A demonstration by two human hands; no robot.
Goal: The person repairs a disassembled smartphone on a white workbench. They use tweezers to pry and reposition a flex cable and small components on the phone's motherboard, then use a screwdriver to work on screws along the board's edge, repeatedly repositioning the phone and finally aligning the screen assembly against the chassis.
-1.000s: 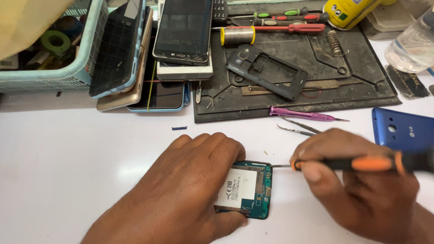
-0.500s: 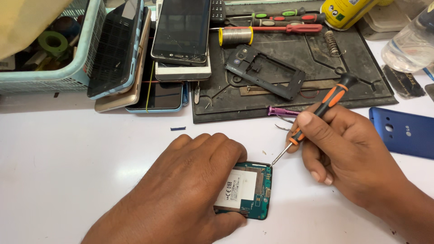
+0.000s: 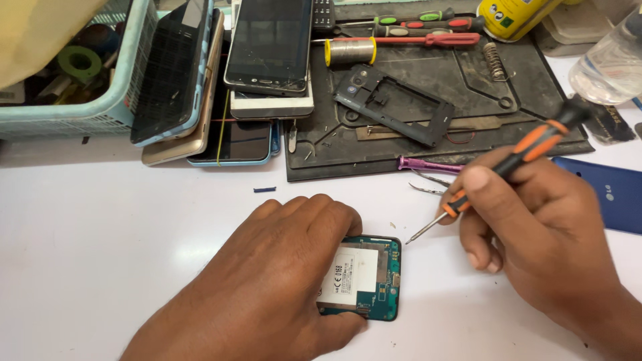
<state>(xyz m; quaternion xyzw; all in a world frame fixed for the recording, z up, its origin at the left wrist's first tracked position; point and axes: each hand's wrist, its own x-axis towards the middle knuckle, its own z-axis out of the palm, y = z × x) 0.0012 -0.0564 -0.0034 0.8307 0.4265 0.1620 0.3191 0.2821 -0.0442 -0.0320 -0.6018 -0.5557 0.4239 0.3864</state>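
Note:
My left hand (image 3: pixel 281 281) lies flat over an opened phone (image 3: pixel 371 277), pinning it to the white table; its green circuit board and a white label show at the right. My right hand (image 3: pixel 535 234) grips an orange and black screwdriver (image 3: pixel 515 164), tilted with the handle up to the right. The metal tip (image 3: pixel 409 241) hovers just to the right of the phone's top right corner, a little apart from it.
A black work mat (image 3: pixel 481 100) behind holds a black phone frame (image 3: pixel 394 103), screwdrivers and a solder spool (image 3: pixel 351 50). Several phones (image 3: pixel 221 87) are stacked beside a teal basket (image 3: pixel 100 113). A blue back cover (image 3: pixel 612 190), purple tool (image 3: pixel 428 165) and tweezers lie at the right.
My right hand has turned the screwdriver from lying level to tilted upward, and the tip has pulled slightly away from the phone's corner. My left hand has stayed on the phone.

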